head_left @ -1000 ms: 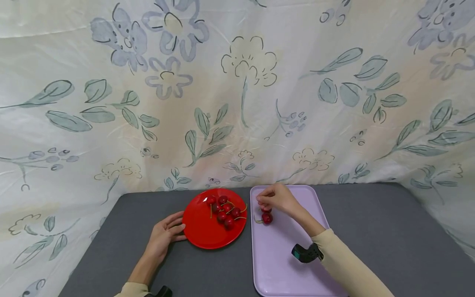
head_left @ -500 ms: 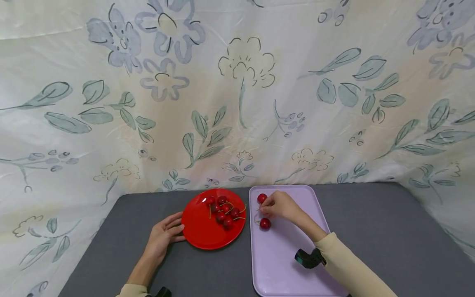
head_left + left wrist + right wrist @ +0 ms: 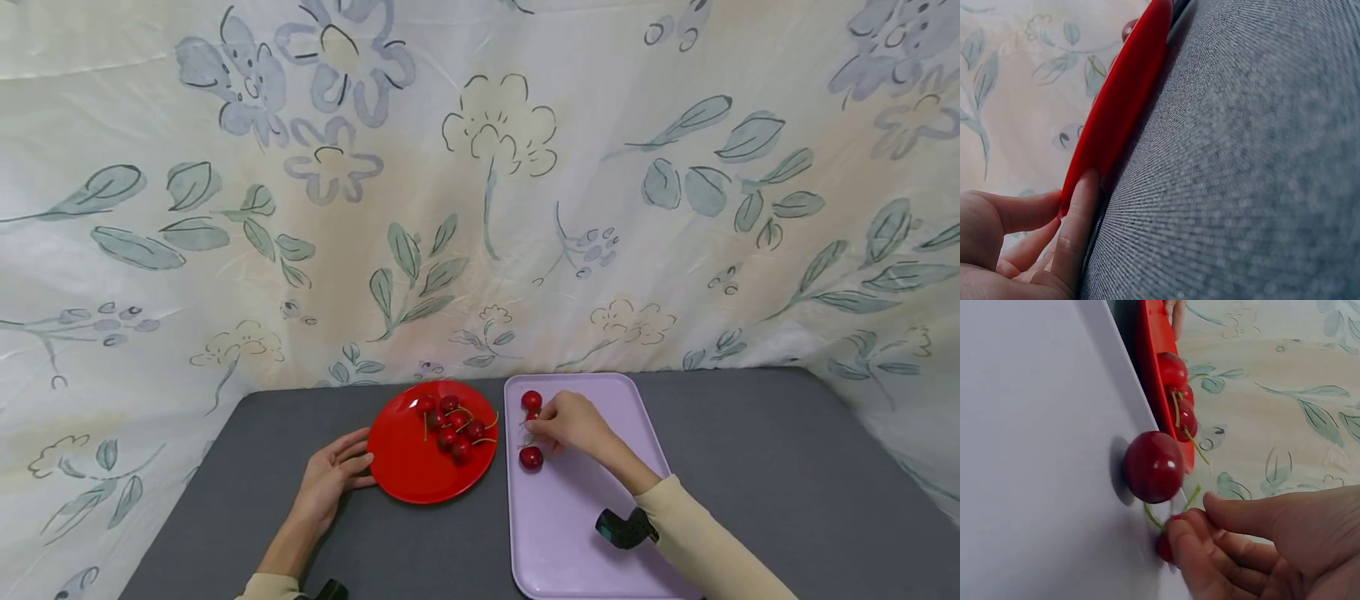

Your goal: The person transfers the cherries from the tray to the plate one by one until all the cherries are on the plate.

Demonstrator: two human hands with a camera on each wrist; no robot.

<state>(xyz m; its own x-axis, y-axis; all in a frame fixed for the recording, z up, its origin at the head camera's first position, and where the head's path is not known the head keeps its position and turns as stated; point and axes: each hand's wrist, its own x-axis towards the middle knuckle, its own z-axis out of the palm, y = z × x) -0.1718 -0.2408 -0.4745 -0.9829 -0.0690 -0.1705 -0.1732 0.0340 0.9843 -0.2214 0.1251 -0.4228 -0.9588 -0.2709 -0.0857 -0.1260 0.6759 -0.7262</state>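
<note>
My left hand (image 3: 326, 475) holds the left rim of a red plate (image 3: 408, 467); in the left wrist view the thumb lies at the rim's edge and a finger against its side. Several dark red cherries (image 3: 461, 451) with green stems lie on the plate. Over the lilac tray (image 3: 585, 517), my right hand (image 3: 576, 421) has its thumb and fingers drawn together at a small cherry (image 3: 1165, 547) and its stem; the fingertips partly hide this pinch. A larger cherry (image 3: 1154, 467) rests on the tray just nearer than them. Another cherry (image 3: 531, 401) sits near the tray's far left corner.
Plate and tray stand side by side on a grey table (image 3: 757, 467), with a narrow gap between them. The tray has a low raised rim. A floral cloth (image 3: 480, 183) hangs behind the table.
My right hand has come a little toward me from the tray's far left corner. The cherry there has come into view, and the nearer cherry has shifted toward me. The left hand stays put.
</note>
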